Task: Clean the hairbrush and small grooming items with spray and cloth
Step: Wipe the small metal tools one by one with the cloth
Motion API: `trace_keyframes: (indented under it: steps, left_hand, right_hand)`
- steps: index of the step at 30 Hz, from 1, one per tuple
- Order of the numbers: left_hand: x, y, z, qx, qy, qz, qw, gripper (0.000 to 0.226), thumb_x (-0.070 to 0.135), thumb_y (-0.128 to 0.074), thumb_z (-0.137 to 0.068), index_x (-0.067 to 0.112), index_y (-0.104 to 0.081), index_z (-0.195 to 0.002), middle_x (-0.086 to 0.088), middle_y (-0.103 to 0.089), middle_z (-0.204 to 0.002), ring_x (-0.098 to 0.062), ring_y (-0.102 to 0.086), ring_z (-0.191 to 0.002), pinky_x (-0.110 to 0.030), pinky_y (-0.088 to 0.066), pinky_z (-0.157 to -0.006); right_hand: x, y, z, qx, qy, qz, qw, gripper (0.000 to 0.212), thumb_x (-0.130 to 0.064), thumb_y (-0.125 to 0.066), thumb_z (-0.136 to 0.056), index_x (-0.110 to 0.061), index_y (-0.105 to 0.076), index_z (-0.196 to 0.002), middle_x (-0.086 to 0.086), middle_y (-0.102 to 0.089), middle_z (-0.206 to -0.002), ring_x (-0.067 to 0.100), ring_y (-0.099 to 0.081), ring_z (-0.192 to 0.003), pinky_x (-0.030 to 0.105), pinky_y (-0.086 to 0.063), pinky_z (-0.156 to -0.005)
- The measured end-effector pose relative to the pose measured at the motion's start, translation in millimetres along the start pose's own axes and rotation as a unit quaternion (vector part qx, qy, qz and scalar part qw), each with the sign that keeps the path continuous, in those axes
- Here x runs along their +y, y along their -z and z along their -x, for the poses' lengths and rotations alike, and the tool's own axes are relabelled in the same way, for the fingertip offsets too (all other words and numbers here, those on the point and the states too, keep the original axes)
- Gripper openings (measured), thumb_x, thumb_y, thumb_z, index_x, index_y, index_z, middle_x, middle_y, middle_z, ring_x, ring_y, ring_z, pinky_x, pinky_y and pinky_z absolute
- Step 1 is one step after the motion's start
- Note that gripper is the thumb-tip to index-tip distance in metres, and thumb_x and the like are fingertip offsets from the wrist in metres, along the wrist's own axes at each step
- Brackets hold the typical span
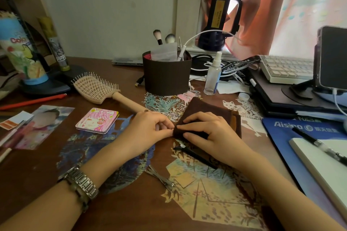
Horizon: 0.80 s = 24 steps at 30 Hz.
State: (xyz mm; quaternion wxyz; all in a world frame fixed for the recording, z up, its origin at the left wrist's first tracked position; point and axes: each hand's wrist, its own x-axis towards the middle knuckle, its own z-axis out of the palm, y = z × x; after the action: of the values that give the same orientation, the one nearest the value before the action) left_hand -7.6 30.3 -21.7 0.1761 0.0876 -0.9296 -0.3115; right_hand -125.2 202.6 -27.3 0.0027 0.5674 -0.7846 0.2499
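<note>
A dark brown holder [167, 75] stands at the middle of the wooden desk [37, 165]; two makeup brushes [158, 36], a clear packet and a white pen-like stick rise from it. Right of the holder stands a clear spray bottle [213, 75] with a white nozzle. Left of the holder lies the beige vented hairbrush [97, 88], bristles up, its handle pointing toward the hands. In front of the holder lies a folded brown cloth [206, 112]. The right hand [204, 133] rests on the cloth with fingers curled, pinching its near-left corner; the left hand [148, 131] meets it there, fingertips curled onto the same edge. Front-left of the holder sits a pink illustrated compact mirror [97, 120]. Nearer the person than the cloth lie a black pen-shaped tool [195, 157] and metal nail clippers [161, 178]. Far right of the holder sit a keyboard [287, 67], a phone on a stand [332, 58] and a blue mouse mat [277, 133]. Paper cut-outs and stickers cover the desk; a pale wall and an orange curtain [262, 15] stand behind.
</note>
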Motion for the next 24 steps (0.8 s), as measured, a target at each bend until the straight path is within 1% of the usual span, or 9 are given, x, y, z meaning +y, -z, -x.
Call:
trace_keyframes:
  steps: [6, 9, 14, 18, 22, 24]
  left_hand:
    - [0.3, 2.4, 0.8, 0.002, -0.013, 0.004, 1.000, 0.009, 0.017, -0.074, -0.078, 0.016, -0.074, -0.087, 0.013, -0.055, -0.067, 0.002, -0.053, -0.069, -0.008, -0.040, -0.061]
    - [0.5, 4.5, 1.2, -0.001, -0.020, 0.002, 1.000, 0.009, 0.018, -0.075, -0.078, 0.016, -0.075, -0.086, 0.013, -0.054, -0.064, 0.001, -0.054, -0.070, -0.009, -0.040, -0.061]
    - [-0.8, 8.8, 2.3, 0.003, -0.018, -0.003, 1.000, 0.009, 0.022, -0.077, -0.077, 0.018, -0.076, -0.085, 0.013, -0.054, -0.061, 0.000, -0.054, -0.067, -0.011, -0.039, -0.058]
    - [-3.2, 15.2, 4.9, -0.001, -0.007, -0.010, 1.000, 0.009, 0.024, -0.076, -0.077, 0.021, -0.076, -0.085, 0.016, -0.057, -0.064, 0.003, -0.054, -0.069, -0.010, -0.040, -0.058]
    - [-8.6, 21.1, 5.4, 0.008, 0.011, -0.015, 1.000, 0.009, 0.025, -0.076, -0.076, 0.022, -0.076, -0.085, 0.014, -0.060, -0.067, 0.001, -0.055, -0.071, -0.011, -0.041, -0.059]
    - [-9.3, 22.0, 6.6, 0.001, 0.016, -0.017, 1.000, 0.009, 0.025, -0.076, -0.077, 0.023, -0.076, -0.086, 0.014, -0.060, -0.068, 0.001, -0.055, -0.071, -0.011, -0.041, -0.059]
  right_hand:
    - [0.5, 1.9, 1.9, -0.019, 0.008, 0.030, 0.999, 0.038, -0.054, -0.040, -0.089, -0.048, -0.055, -0.123, -0.019, -0.052, -0.120, 0.005, -0.047, -0.111, 0.041, -0.040, -0.094]
    - [3.9, 2.8, 2.5, -0.024, 0.013, 0.040, 0.999, 0.038, -0.055, -0.044, -0.087, -0.048, -0.055, -0.123, -0.017, -0.053, -0.119, 0.007, -0.049, -0.110, 0.042, -0.043, -0.092]
    - [8.4, 6.7, 3.2, -0.030, 0.006, 0.043, 0.999, 0.037, -0.055, -0.044, -0.087, -0.050, -0.055, -0.122, -0.017, -0.053, -0.120, 0.004, -0.049, -0.108, 0.041, -0.044, -0.093]
    - [15.5, 12.5, 8.3, -0.026, -0.011, 0.049, 0.998, 0.035, -0.052, -0.045, -0.086, -0.049, -0.057, -0.120, -0.016, -0.052, -0.122, 0.003, -0.048, -0.109, 0.041, -0.044, -0.093]
    - [17.5, 14.7, 10.6, -0.032, -0.016, 0.057, 0.998, 0.037, -0.053, -0.044, -0.086, -0.050, -0.056, -0.120, -0.017, -0.051, -0.124, 0.003, -0.047, -0.111, 0.039, -0.044, -0.095]
    - [16.4, 15.3, 11.0, -0.035, -0.014, 0.063, 0.997, 0.038, -0.054, -0.045, -0.086, -0.049, -0.056, -0.121, -0.018, -0.050, -0.126, 0.002, -0.046, -0.113, 0.037, -0.043, -0.097]
